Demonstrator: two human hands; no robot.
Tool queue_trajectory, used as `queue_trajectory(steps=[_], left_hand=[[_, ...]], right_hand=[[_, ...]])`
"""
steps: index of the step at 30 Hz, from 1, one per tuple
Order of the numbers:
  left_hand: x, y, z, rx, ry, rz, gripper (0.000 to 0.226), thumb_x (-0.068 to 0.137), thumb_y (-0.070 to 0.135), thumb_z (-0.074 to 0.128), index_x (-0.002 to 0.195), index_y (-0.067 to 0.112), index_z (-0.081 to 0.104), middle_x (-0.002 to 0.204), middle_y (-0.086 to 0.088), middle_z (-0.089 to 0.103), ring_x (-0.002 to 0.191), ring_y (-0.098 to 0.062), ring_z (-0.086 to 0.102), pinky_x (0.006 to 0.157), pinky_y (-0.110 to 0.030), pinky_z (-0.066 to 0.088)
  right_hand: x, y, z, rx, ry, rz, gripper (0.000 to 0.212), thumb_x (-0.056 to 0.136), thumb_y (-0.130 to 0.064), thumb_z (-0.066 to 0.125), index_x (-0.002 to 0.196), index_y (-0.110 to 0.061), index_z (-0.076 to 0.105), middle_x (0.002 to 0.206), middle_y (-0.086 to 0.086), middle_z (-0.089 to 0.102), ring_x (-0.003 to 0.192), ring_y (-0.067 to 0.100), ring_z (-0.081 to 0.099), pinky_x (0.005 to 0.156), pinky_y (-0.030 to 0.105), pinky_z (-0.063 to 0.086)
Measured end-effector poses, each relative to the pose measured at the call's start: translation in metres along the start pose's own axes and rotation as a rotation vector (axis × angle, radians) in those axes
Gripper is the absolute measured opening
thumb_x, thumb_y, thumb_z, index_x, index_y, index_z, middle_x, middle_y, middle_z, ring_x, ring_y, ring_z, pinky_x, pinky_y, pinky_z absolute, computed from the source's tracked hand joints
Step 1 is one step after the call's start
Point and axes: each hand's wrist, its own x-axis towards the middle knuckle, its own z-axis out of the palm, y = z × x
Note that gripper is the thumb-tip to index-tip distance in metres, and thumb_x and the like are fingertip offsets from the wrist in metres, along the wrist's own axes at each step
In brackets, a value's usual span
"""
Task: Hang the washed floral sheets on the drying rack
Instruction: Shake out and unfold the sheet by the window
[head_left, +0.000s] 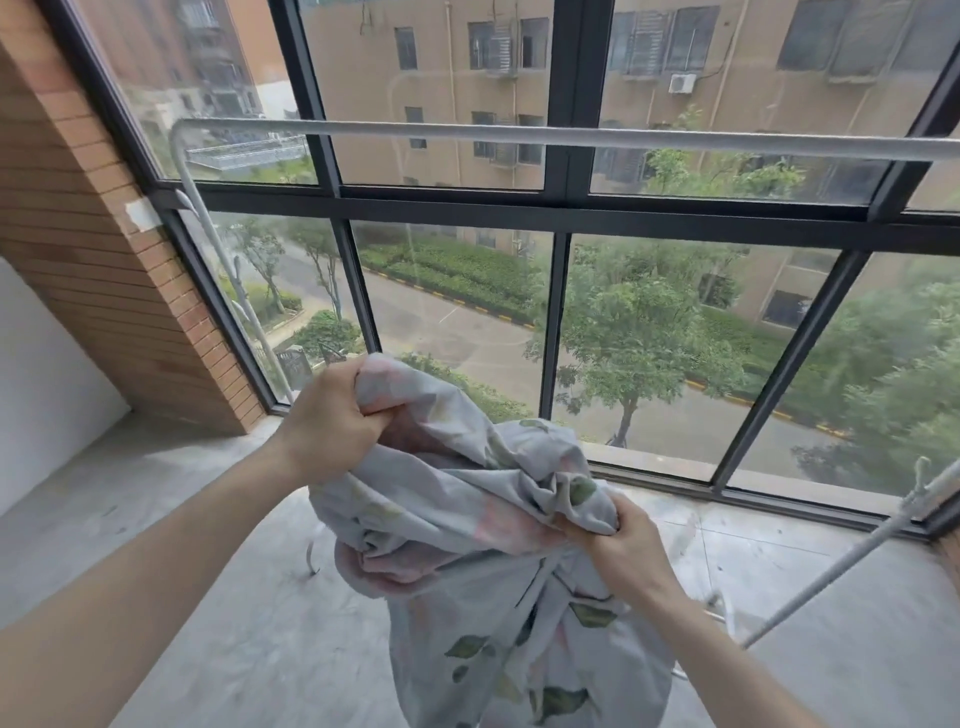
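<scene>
1. While the floral sheet (467, 519) is bunched in a crumpled mass in front of the person, well below the top bar of the drying rack (519, 136), the step in hand looks like finding an edge and opening the cloth out, not yet hanging it.
2. The left hand (332, 421) is raised at the upper left of the bundle, its fingers (358, 387) clenched round a gathered fold.
3. The right hand (618, 545) sits lower and to the right, its fingers pinching another fold tight.
4. The rest of the sheet hangs down between the arms toward the concrete floor (156, 519); whether it reaches the floor is out of view.
5. The rack bar runs across in front of the window (649, 312), bare along the stretch that shows, with nothing draped on it.
6. The next move, as I judge it, calls for drawing the hands apart to spread the cloth, then lifting it high enough to pass one edge over the bar.
7. The damp folds may cling, so a shake could be needed first.
</scene>
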Motion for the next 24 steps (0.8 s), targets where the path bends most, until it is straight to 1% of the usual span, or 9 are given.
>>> queue_trajectory(steps=[2, 5, 8, 11, 14, 17, 19, 21, 24], left_hand=[[0.007, -0.012, -0.003, 0.037, -0.026, 0.006, 0.035, 0.078, 0.006, 0.077, 0.107, 0.027, 0.075, 0.094, 0.009, 0.076, 0.092, -0.015, 0.071, 0.081, -0.038, 0.057], [0.013, -0.025, -0.007, 0.07, -0.052, 0.016, 0.038, 0.071, 0.016, 0.068, 0.106, 0.028, 0.076, 0.092, 0.007, 0.077, 0.09, -0.02, 0.071, 0.079, -0.042, 0.058], [0.02, -0.038, -0.015, 0.066, -0.067, 0.018, 0.046, 0.066, 0.014, 0.059, 0.101, 0.038, 0.076, 0.089, 0.015, 0.075, 0.088, -0.012, 0.07, 0.077, -0.034, 0.056], [0.033, -0.057, -0.023, 0.057, -0.08, 0.04, 0.055, 0.066, 0.0, 0.058, 0.085, 0.05, 0.068, 0.079, 0.02, 0.07, 0.078, 0.0, 0.064, 0.065, -0.019, 0.049], [0.047, -0.083, -0.032, 0.058, -0.118, 0.057, 0.041, 0.065, -0.01, 0.055, 0.082, 0.025, 0.068, 0.072, 0.004, 0.067, 0.074, -0.018, 0.064, 0.062, -0.035, 0.049], [0.058, -0.11, -0.042, 0.091, -0.193, 0.151, 0.025, 0.061, -0.005, 0.049, 0.07, 0.018, 0.051, 0.062, -0.005, 0.054, 0.065, -0.032, 0.053, 0.055, -0.041, 0.043], [0.06, -0.118, -0.045, 0.131, -0.259, 0.241, 0.021, 0.058, 0.003, 0.047, 0.068, 0.021, 0.047, 0.059, 0.001, 0.049, 0.061, -0.027, 0.05, 0.052, -0.04, 0.042], [0.056, -0.128, -0.05, 0.139, -0.322, 0.29, 0.026, 0.056, 0.004, 0.045, 0.064, 0.027, 0.038, 0.057, 0.007, 0.044, 0.058, -0.016, 0.044, 0.05, -0.034, 0.034], [0.047, -0.137, -0.048, 0.15, -0.39, 0.331, 0.04, 0.059, -0.003, 0.051, 0.064, 0.031, 0.032, 0.059, 0.009, 0.042, 0.059, -0.012, 0.04, 0.054, -0.032, 0.027]], right_hand=[[0.01, 0.005, 0.015, -0.04, -0.03, 0.037, 0.032, 0.072, -0.045, 0.09, 0.097, -0.032, 0.075, 0.092, -0.011, 0.077, 0.087, 0.01, 0.072, 0.078, 0.045, 0.06], [0.012, 0.012, 0.039, -0.109, -0.059, 0.035, 0.019, 0.076, -0.043, 0.088, 0.085, -0.039, 0.072, 0.084, -0.011, 0.074, 0.08, 0.007, 0.069, 0.072, 0.038, 0.057], [0.012, 0.015, 0.059, -0.18, -0.072, 0.034, 0.014, 0.083, -0.031, 0.082, 0.08, -0.037, 0.07, 0.08, -0.01, 0.072, 0.076, 0.005, 0.066, 0.067, 0.03, 0.052], [0.019, 0.013, 0.076, -0.201, -0.146, 0.031, 0.018, 0.087, -0.02, 0.075, 0.075, -0.019, 0.063, 0.063, -0.01, 0.063, 0.056, 0.004, 0.052, 0.056, 0.03, 0.042], [0.019, 0.005, 0.104, -0.295, -0.197, 0.012, 0.015, 0.081, -0.019, 0.07, 0.072, -0.019, 0.058, 0.057, -0.012, 0.057, 0.054, 0.002, 0.048, 0.055, 0.029, 0.039], [0.017, -0.004, 0.139, -0.456, -0.219, 0.039, 0.013, 0.081, -0.032, 0.068, 0.084, -0.02, 0.064, 0.075, -0.008, 0.069, 0.063, 0.006, 0.058, 0.061, 0.035, 0.05], [0.013, -0.015, 0.155, -0.54, -0.358, 0.089, 0.019, 0.087, -0.043, 0.07, 0.099, -0.028, 0.066, 0.098, -0.01, 0.071, 0.082, 0.008, 0.065, 0.066, 0.023, 0.049], [0.011, -0.024, 0.172, -0.568, -0.455, 0.131, 0.041, 0.087, -0.053, 0.074, 0.122, -0.034, 0.063, 0.121, -0.018, 0.064, 0.102, 0.005, 0.063, 0.079, 0.018, 0.05], [0.011, -0.038, 0.189, -0.473, -0.258, 0.132, 0.07, 0.081, -0.049, 0.083, 0.14, -0.037, 0.049, 0.136, -0.018, 0.055, 0.121, 0.007, 0.056, 0.095, 0.026, 0.049]])
